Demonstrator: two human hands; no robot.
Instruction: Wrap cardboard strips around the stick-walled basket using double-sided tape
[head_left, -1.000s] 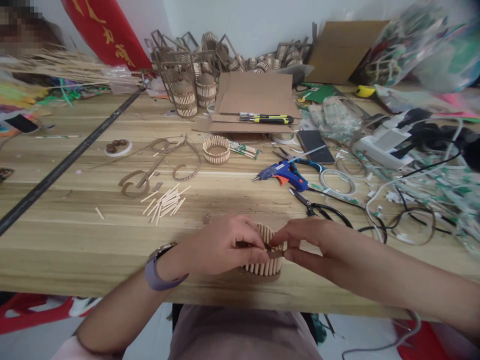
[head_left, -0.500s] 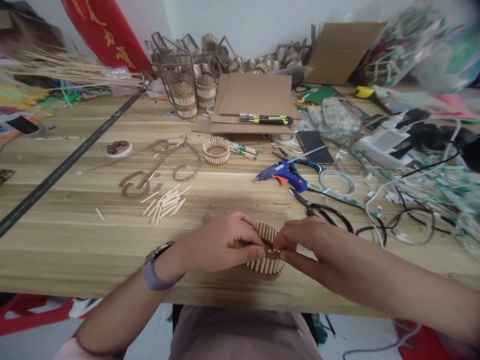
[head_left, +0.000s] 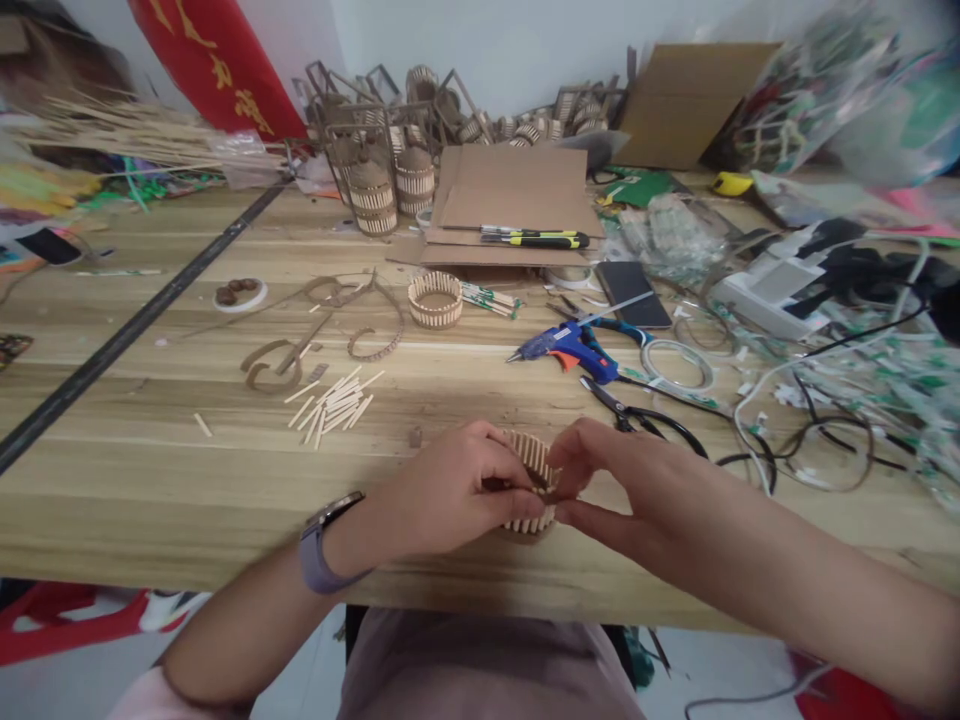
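Note:
Near the table's front edge lies a small round stick-walled ring, made of pale wooden pegs with a brown band. My left hand pinches its near wall and band between thumb and fingers. From the other side my right hand closes thumb and fingertips on the same brown band at the ring's right. The fingers hide much of the ring. A second, similar stick ring stands further back. Loose short sticks lie in a pile to the left of my hands.
Black-handled scissors and a blue glue gun lie to the right. Behind are a cardboard stack with cutters, a dark phone-like slab and a white power strip. Curled brown strips lie at the left.
My left hand has shifted slightly right along the band, its thumb now closer to my right fingertips. My right hand is more bent, and the ring appears tilted and more covered.

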